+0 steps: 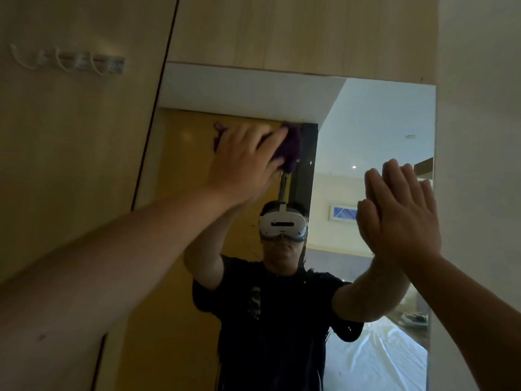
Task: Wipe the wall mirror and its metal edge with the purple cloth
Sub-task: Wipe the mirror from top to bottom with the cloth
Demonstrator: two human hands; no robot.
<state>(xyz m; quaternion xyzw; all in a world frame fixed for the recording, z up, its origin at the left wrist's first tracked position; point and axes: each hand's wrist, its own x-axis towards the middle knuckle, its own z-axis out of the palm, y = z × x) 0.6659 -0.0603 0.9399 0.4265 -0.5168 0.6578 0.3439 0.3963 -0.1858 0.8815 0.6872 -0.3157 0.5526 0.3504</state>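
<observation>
The tall wall mirror (pixel 372 122) is set into a wooden wall and fills the middle and right of the view. My left hand (pixel 242 162) presses the purple cloth (pixel 290 148) flat against the glass in the upper left part of the mirror. The cloth shows past my fingertips on the right and a little on the left. My right hand (pixel 400 218) lies flat against the glass near the mirror's right edge (pixel 432 210), fingers together and pointing up, holding nothing. The thin metal edge is dim and hard to make out.
A row of white hooks (pixel 70 62) hangs on the wooden panel at the upper left. A dark vertical seam (pixel 158 97) runs down that panel beside the mirror. A pale wall (pixel 479 136) borders the mirror on the right. The glass reflects me and a room behind.
</observation>
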